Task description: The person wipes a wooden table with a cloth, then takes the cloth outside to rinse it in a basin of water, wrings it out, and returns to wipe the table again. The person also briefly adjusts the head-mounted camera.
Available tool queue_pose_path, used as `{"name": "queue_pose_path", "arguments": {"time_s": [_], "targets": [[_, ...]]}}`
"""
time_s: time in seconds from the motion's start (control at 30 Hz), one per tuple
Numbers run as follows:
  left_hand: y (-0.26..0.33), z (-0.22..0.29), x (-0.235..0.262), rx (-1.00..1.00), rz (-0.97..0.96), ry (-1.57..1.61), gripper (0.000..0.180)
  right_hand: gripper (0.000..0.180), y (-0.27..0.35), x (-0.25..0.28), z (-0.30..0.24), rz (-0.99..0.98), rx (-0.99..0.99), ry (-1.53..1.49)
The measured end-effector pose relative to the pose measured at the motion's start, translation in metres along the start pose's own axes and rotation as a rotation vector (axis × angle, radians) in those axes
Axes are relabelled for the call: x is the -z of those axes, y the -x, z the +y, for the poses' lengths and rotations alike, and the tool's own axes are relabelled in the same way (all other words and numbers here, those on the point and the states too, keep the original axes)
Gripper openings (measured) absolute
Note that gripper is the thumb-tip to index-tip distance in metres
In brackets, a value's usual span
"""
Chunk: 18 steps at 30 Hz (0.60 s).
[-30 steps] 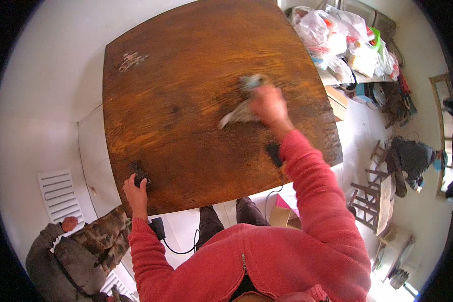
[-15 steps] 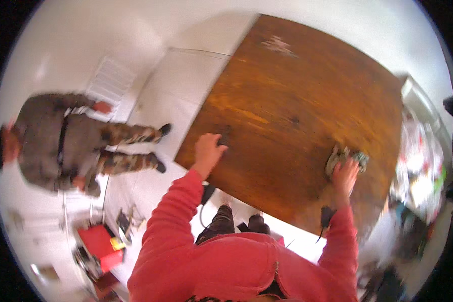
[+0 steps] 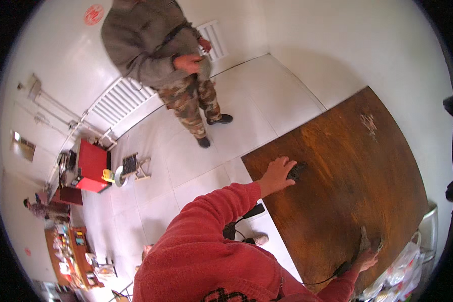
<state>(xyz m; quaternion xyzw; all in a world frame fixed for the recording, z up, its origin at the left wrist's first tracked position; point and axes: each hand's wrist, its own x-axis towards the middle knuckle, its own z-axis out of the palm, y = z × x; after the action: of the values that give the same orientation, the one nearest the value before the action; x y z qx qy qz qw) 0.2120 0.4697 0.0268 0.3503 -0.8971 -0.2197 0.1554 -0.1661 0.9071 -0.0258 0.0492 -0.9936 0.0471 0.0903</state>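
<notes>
My left hand (image 3: 277, 177) rests near the left edge of a brown wooden table (image 3: 332, 196), its fingers spread. Right by the fingertips lies a small dark, rough-looking patch or pad (image 3: 298, 171); I cannot make out its kind. Towards the table's near right part, my right hand (image 3: 368, 258) is closed on a crumpled greyish rag (image 3: 365, 239), which lies against the tabletop. Part of the rag is hidden by the fingers. Both my arms are in red sleeves. A black device with a cable (image 3: 343, 268) sits by my right wrist.
A person (image 3: 151, 45) in a grey top and camouflage trousers stands beyond the table's left side. Plastic bags (image 3: 400, 267) are at its right edge. Leftward are a folding stool (image 3: 135, 166), a red cabinet (image 3: 92, 165) and a cluttered wooden table (image 3: 68, 256). The tabletop has a pale worn patch (image 3: 369, 124).
My view has swung left, so the table sits lower right and more of the room shows. My right hand has shifted the rag over the tabletop. My left hand stays by the dark patch.
</notes>
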Motion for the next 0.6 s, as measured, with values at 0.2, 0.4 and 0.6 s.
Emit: {"name": "queue_pose_path", "arguments": {"time_s": [0.2, 0.4, 0.6], "targets": [[0.049, -0.054, 0.049, -0.006, -0.021, 0.112, 0.062, 0.05, 0.031, 0.012, -0.09, 0.012, -0.06, -0.058], [0.094, -0.092, 0.099, 0.158, -0.1, 0.18, 0.046, 0.047, 0.097, 0.005, -0.145, 0.008, 0.126, -0.016], [0.106, -0.132, 0.133, 0.173, -0.196, 0.168, 0.029, 0.045, 0.136, -0.021, -0.15, 0.012, 0.076, -0.059]]}}
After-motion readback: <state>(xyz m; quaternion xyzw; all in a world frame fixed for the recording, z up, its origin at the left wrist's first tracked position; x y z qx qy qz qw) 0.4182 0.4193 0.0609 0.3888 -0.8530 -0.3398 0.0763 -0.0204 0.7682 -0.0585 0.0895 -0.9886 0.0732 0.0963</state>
